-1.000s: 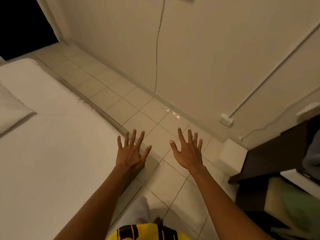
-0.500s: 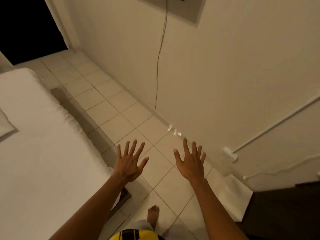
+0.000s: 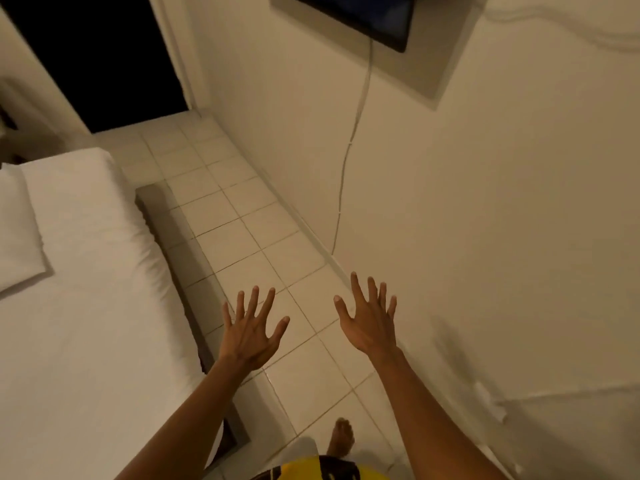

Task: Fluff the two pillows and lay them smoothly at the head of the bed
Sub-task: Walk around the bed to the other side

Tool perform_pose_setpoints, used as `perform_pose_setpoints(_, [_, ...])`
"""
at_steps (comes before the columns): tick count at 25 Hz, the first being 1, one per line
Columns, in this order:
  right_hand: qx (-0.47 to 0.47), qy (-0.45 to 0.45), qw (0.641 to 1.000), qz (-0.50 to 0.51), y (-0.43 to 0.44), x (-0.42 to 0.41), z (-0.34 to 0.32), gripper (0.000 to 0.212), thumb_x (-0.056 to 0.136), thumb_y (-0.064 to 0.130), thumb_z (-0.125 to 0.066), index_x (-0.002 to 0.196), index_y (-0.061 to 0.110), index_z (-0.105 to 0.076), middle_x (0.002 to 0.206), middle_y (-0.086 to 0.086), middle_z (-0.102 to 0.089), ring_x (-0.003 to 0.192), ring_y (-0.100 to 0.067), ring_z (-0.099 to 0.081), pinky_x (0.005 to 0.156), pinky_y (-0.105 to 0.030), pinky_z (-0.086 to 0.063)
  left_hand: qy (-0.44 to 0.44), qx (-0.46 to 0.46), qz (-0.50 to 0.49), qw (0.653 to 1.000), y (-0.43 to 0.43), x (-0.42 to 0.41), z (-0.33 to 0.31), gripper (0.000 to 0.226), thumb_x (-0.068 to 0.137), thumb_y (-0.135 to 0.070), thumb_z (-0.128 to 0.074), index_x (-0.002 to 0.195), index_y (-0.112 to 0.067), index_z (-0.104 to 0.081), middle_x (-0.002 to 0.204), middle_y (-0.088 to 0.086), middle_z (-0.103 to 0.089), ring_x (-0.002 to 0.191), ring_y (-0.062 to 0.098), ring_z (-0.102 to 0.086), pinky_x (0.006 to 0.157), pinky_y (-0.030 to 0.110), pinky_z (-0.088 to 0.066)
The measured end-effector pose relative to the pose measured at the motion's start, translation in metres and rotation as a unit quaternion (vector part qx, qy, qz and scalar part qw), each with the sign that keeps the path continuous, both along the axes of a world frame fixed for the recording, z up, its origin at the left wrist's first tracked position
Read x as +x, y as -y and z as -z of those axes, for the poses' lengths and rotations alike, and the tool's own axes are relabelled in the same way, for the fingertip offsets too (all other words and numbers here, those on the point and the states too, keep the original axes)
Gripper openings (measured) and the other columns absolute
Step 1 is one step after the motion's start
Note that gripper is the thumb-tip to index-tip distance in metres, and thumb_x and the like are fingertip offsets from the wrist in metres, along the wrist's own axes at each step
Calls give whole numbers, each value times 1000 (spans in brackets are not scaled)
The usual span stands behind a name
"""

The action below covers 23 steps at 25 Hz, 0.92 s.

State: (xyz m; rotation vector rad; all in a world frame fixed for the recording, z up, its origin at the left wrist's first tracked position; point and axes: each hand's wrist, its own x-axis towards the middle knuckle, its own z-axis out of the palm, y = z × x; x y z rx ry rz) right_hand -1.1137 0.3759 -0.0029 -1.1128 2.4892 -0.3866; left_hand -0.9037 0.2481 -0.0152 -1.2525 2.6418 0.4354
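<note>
A white pillow (image 3: 17, 233) lies flat on the white bed (image 3: 90, 306) at the far left, cut off by the frame edge. Only this one pillow shows. My left hand (image 3: 251, 336) is held out over the tiled floor just past the bed's right edge, fingers spread, holding nothing. My right hand (image 3: 370, 322) hovers further right near the wall, fingers also spread and empty. Both hands are well away from the pillow.
A tiled floor strip (image 3: 242, 230) runs between the bed and the cream wall (image 3: 485, 220). A wall-mounted dark screen (image 3: 367, 15) with a hanging cable (image 3: 346, 161) is above. A dark doorway (image 3: 97, 57) lies at the far end. My bare foot (image 3: 341, 438) stands on the tiles.
The view has tilted up and swung left along the wall; the dark furniture at the right has left the frame and the screen has come in. Both hands stay spread and empty.
</note>
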Motion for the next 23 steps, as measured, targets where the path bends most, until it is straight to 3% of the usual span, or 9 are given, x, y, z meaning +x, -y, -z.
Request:
perform_pose_setpoints(6, [20, -11, 993, -112, 95, -46, 1, 72, 99, 65, -22, 160, 34, -1, 169, -10, -3, 154, -36, 8, 122, -56, 7, -20, 0, -141, 990, 55, -17, -10, 87, 78, -78, 12, 154, -36, 19, 167, 5, 14, 153, 33, 15, 121, 60, 11])
perform_pose_setpoints(8, [24, -21, 989, -142, 131, -53, 4, 72, 99, 66, -23, 160, 34, -2, 169, -10, -3, 154, -36, 8, 123, -57, 6, -16, 9, -176, 984, 85, -24, -8, 80, 88, -75, 3, 155, -35, 18, 167, 5, 14, 153, 34, 16, 122, 61, 7])
perform_pose_setpoints(11, [36, -24, 984, -172, 191, -63, 12, 72, 99, 66, -23, 160, 34, -3, 169, -10, -3, 155, -36, 8, 122, -56, 7, -15, 28, -193, 981, 130, -34, 1, 73, 96, -68, -11, 155, -34, 18, 167, 6, 15, 152, 34, 16, 122, 62, 6])
perform_pose_setpoints(17, [51, -51, 975, -212, 353, -81, 14, 73, 99, 66, -22, 160, 32, -4, 169, -11, -5, 154, -37, 7, 123, -57, 5, -22, 50, -234, 971, 269, -37, 12, 72, 96, -68, -9, 154, -37, 19, 167, 5, 14, 153, 34, 15, 122, 62, 6])
perform_pose_setpoints(23, [12, -48, 963, -263, 521, -50, 3, 75, 97, 68, -23, 160, 32, -6, 169, -11, -3, 154, -37, 7, 122, -56, 7, -5, -2, -243, 970, 435, -7, -9, 76, 93, -73, -9, 156, -38, 16, 167, 5, 14, 153, 34, 13, 117, 59, 14])
